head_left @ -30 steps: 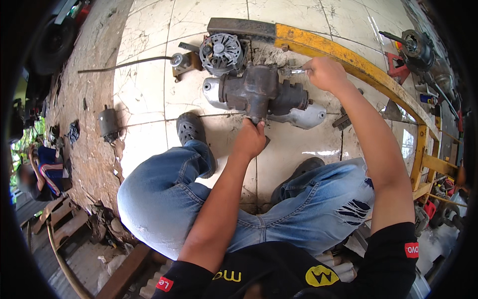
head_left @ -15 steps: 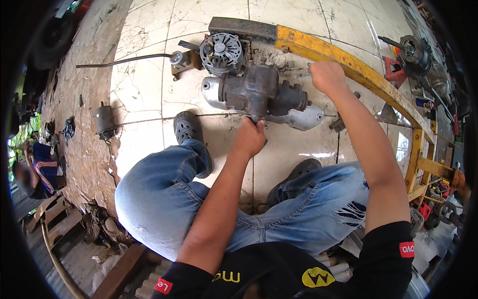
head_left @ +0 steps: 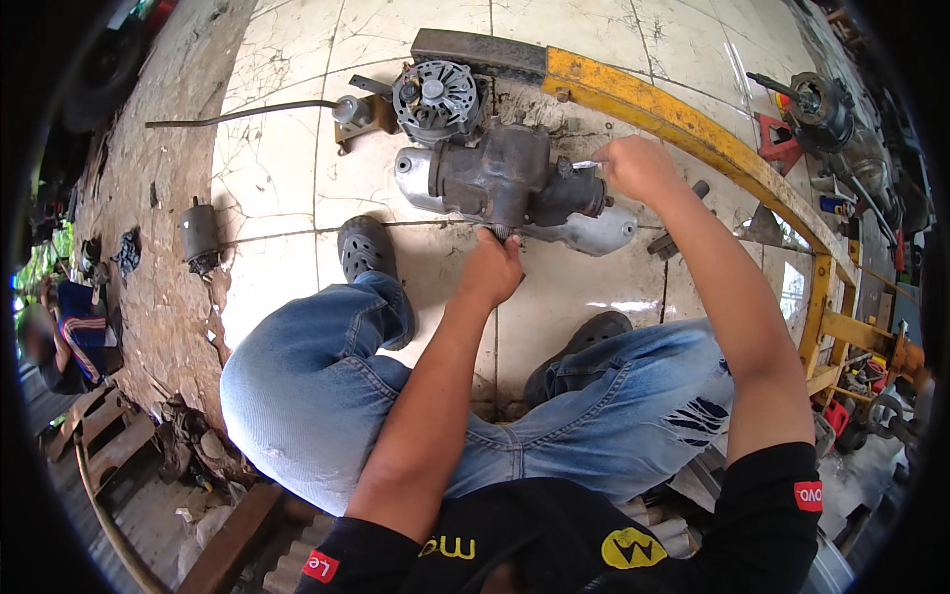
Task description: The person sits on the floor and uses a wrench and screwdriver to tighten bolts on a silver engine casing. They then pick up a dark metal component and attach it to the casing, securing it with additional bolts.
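Observation:
A dark, greasy cast-metal housing (head_left: 513, 158) with a cylindrical body lies on the tiles in front of me, over a silver metal piece (head_left: 589, 236). My left hand (head_left: 493, 269) is closed around the short ribbed stub (head_left: 502, 232) on the housing's near side. To the right, my right hand (head_left: 638, 166) grips a slim silver tool (head_left: 586, 164), its kind hard to make out. The tool's tip meets the upper right part of the housing, beside a small dark knob (head_left: 565, 166). My right fingers cover the tool's other end.
Behind the housing sits an alternator (head_left: 435, 99), beside a small bracketed part with a long rod (head_left: 242, 119). A yellow steel beam (head_left: 683, 109) curves round the far right. A metal canister (head_left: 200, 236) stands left. Another person (head_left: 74, 337) is at the far left.
My right hand has moved slightly left and nearer to me, bringing the slim tool onto the housing. My left hand keeps its hold on the stub.

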Tool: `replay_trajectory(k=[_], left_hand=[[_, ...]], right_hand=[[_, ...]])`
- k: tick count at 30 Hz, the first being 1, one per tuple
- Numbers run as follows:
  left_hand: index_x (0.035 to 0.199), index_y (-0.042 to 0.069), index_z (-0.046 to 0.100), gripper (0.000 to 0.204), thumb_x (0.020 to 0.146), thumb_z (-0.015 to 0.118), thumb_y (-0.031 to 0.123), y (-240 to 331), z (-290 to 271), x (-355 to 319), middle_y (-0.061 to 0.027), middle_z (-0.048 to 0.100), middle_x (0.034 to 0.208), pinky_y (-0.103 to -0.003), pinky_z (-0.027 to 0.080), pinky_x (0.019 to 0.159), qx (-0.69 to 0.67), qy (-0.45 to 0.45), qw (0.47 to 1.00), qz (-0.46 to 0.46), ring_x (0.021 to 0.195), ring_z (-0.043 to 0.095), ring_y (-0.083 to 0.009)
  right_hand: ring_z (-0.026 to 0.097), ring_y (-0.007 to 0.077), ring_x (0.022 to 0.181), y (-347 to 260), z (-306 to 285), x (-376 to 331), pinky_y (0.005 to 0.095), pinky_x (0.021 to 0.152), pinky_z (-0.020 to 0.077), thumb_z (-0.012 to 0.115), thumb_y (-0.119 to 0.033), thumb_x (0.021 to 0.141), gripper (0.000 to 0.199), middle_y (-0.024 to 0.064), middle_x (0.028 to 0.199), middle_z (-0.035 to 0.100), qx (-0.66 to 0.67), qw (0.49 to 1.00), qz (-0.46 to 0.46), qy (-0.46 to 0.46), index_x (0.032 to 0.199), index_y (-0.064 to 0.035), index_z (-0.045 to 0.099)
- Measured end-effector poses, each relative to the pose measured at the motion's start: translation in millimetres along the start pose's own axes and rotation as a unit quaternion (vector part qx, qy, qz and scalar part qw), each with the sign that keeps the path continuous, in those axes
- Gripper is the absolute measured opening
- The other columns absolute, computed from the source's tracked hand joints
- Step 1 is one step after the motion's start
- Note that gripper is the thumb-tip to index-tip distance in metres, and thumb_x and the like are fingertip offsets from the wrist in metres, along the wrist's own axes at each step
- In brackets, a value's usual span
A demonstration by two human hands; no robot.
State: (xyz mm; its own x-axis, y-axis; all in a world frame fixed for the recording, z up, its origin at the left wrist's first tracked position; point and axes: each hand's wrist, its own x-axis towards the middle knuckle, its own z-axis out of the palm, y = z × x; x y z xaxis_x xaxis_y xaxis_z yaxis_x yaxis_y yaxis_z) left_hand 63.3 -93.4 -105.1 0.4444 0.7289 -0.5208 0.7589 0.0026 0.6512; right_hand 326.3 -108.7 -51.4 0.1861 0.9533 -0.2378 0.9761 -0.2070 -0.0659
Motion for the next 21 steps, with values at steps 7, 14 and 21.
replay_trajectory(k=[7, 14, 21], left_hand=[[0.110, -0.008, 0.039, 0.043, 0.097, 0.044, 0.033, -3.2, 2.8, -1.1, -0.0357, 0.062, 0.093, -0.054, 0.046, 0.081, 0.007, -0.005, 1.000, -0.010, 0.092, 0.060, -0.0502], [0.110, -0.008, 0.040, 0.045, 0.098, 0.043, 0.035, 3.5, -1.1, 0.9, -0.0352, 0.062, 0.097, -0.053, 0.045, 0.084, 0.008, -0.010, 1.000, -0.019, 0.096, 0.059, -0.0493], [0.111, -0.007, 0.040, 0.044, 0.098, 0.043, 0.035, 4.5, 0.5, -0.8, -0.0345, 0.062, 0.098, -0.053, 0.045, 0.085, 0.013, -0.017, 1.000, -0.018, 0.097, 0.059, -0.0493]], right_hand=[[0.067, 0.0327, 0.086, -4.6, -3.5, -2.1, 0.0442, 0.074, 0.0534, 0.056, -0.013, 0.081, 0.021, 0.0138, 0.089, 0.070, -0.015, 1.000, 0.001, 0.013, 0.092, -0.0134, 0.074], [0.066, 0.0338, 0.085, -2.8, -6.5, -2.8, 0.0443, 0.073, 0.0531, 0.059, -0.014, 0.082, 0.021, 0.0144, 0.090, 0.069, -0.013, 1.000, 0.011, 0.015, 0.096, -0.0148, 0.074], [0.066, 0.0346, 0.086, 0.9, -14.2, -2.8, 0.0438, 0.076, 0.0529, 0.061, -0.017, 0.084, 0.020, 0.0143, 0.094, 0.069, 0.042, 0.997, 0.058, 0.028, 0.100, -0.0147, 0.074]])
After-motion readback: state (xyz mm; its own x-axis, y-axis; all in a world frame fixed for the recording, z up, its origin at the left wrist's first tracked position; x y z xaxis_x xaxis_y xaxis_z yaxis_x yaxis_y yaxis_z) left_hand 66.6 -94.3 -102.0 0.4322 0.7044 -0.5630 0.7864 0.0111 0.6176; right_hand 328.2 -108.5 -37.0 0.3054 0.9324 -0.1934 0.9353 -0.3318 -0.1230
